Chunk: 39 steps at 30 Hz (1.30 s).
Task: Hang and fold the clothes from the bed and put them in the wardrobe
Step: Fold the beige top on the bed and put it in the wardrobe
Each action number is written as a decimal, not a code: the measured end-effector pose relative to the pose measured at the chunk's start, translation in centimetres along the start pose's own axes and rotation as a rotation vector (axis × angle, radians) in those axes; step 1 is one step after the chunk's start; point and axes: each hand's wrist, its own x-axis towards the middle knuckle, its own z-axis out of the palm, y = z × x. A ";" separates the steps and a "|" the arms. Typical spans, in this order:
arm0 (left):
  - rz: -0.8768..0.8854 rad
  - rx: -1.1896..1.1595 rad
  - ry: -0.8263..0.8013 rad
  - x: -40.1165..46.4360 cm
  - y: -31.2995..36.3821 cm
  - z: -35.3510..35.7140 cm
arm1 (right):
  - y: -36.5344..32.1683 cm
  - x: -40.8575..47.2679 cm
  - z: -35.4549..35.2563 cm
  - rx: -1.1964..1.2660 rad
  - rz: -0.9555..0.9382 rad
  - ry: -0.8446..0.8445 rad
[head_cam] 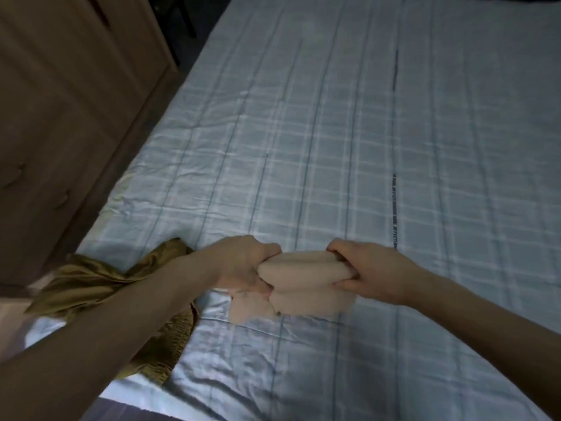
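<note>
While an olive garment (91, 281) lies on the bed (334, 147), left hand (243, 262) and right hand (373, 271) grip a folded cream cloth (306, 284).

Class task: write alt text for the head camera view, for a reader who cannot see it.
Two bare hands, left hand and right hand, grip opposite ends of a folded pale pink garment above a bed with a light blue checked sheet. An olive-green garment lies crumpled at the bed's left edge, beside a wooden wardrobe.
</note>
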 end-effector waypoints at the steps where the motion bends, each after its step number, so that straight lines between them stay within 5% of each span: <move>1: -0.010 -0.026 0.058 -1.5 0.7 -1.4 | -0.6 -0.5 -1.8 -0.015 -0.009 0.022; 15: -0.399 0.181 0.528 -25.4 4.7 -11.7 | -19.2 -0.2 -18.1 -0.396 -0.402 0.233; 39: -1.275 0.041 0.871 -71.2 -1.4 6.3 | -70.1 0.8 -9.7 -0.609 -1.278 0.164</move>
